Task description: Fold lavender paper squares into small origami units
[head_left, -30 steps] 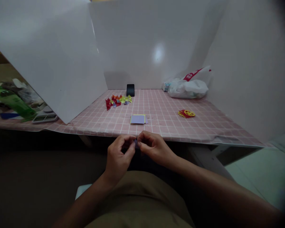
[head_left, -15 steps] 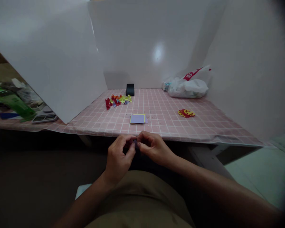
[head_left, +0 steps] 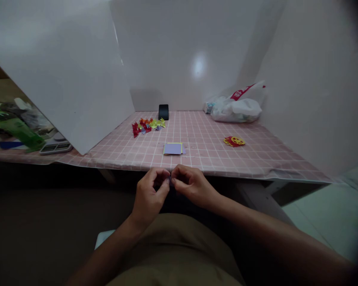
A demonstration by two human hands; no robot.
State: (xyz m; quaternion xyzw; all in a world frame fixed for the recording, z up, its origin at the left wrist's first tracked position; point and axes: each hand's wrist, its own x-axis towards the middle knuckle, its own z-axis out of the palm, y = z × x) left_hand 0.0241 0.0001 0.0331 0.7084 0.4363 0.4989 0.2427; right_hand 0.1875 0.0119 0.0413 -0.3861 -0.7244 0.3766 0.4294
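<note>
Just in front of the table's near edge, my left hand (head_left: pixel 151 194) and my right hand (head_left: pixel 193 184) meet fingertip to fingertip. Both are pinched, thumb against fingers, on a small piece of purple paper (head_left: pixel 170 180). Most of that paper is hidden by the fingers, so its folds cannot be made out. Beyond the hands, a stack of square paper sheets (head_left: pixel 173 149) lies on the table, purple on top with yellow edges showing. Farther back on the left is a cluster of small folded paper cranes (head_left: pixel 146 126) in red, orange, yellow and purple.
The table has a pink checked cloth (head_left: pixel 203 159). A black phone-like object (head_left: pixel 164 112) stands at the back. Red and yellow cut-out pieces (head_left: pixel 234 141) and a white plastic bag (head_left: pixel 237 109) are on the right. White panels (head_left: pixel 86 79) enclose the space; a scale (head_left: pixel 56 147) sits left.
Both hands stay almost in place with the paper pinched between them. The left fingers have shifted very slightly, and less of the paper shows.
</note>
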